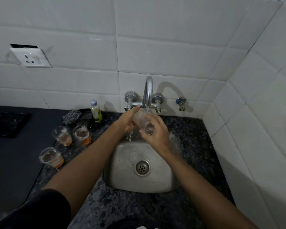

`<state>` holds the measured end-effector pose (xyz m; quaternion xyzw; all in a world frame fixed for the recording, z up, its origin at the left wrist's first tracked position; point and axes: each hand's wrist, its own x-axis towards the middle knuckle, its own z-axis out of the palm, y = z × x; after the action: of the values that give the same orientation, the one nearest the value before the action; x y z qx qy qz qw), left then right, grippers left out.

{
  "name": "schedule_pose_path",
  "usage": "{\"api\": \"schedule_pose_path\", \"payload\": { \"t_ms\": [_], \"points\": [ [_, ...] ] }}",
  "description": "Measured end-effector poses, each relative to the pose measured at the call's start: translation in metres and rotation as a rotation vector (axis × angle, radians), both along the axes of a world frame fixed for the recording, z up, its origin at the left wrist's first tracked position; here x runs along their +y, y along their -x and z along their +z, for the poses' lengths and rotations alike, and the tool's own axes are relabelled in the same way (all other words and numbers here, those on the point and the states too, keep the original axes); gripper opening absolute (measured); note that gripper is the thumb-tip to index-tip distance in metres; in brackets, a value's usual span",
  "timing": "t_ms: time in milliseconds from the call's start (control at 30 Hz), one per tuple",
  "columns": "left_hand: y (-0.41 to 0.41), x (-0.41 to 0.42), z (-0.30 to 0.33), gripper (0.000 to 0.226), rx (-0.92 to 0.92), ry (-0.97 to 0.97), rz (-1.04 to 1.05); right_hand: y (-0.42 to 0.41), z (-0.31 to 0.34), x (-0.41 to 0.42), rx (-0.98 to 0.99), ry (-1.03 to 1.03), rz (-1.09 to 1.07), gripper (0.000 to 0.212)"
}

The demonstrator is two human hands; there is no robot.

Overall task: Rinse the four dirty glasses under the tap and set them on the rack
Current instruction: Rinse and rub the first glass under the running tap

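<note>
Both bare forearms extended forward and converged. The left hand (128,120) lay palm-inward with fingers stretched ahead; the right hand (156,132) curled from the opposite side, fingers wrapped, wrist slightly bent.

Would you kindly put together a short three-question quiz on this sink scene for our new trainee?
1. How many dirty glasses stand on the counter left of the sink?
2. True or false: the tap is running.
3. The glass being rinsed is held by: A) left hand only, B) right hand only, C) both hands.

Key:
1. Three.
2. True; water falls from the spout onto the glass.
3. C.
</note>
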<state>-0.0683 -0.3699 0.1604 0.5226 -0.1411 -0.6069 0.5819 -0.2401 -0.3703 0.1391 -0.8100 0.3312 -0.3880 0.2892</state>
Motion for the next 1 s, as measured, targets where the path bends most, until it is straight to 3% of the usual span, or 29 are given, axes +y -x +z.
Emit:
{"api": "schedule_pose_path", "payload": {
  "t_ms": [67, 200, 400, 533, 700, 867, 1000],
  "points": [
    [0.001, 0.000, 0.004, 0.037, -0.034, -0.013, 0.029, 0.001, -0.004, 0.000, 0.035, 0.046, 0.027, 0.066],
    [0.000, 0.003, 0.002, 0.027, 0.016, 0.033, 0.060, -0.006, 0.001, 0.001, -0.091, -0.236, -0.083, 0.069],
    [0.002, 0.005, 0.009, 0.019, -0.025, -0.005, 0.037, 0.001, -0.001, -0.003, 0.005, -0.029, 0.017, 0.065],
    [0.001, 0.005, 0.005, 0.031, -0.009, 0.049, 0.048, -0.005, 0.002, 0.000, -0.072, -0.257, -0.074, 0.070],
    [0.003, 0.005, 0.011, 0.030, -0.010, 0.006, -0.016, -0.001, 0.000, 0.002, 0.004, -0.018, -0.011, 0.064],
    [0.004, 0.005, 0.006, 0.033, -0.010, 0.037, 0.058, -0.005, 0.006, 0.005, -0.121, -0.334, -0.096, 0.062],
    [0.003, 0.004, 0.008, 0.026, -0.033, 0.004, 0.002, -0.001, 0.000, 0.001, -0.020, -0.084, -0.029, 0.061]
  ]
}}
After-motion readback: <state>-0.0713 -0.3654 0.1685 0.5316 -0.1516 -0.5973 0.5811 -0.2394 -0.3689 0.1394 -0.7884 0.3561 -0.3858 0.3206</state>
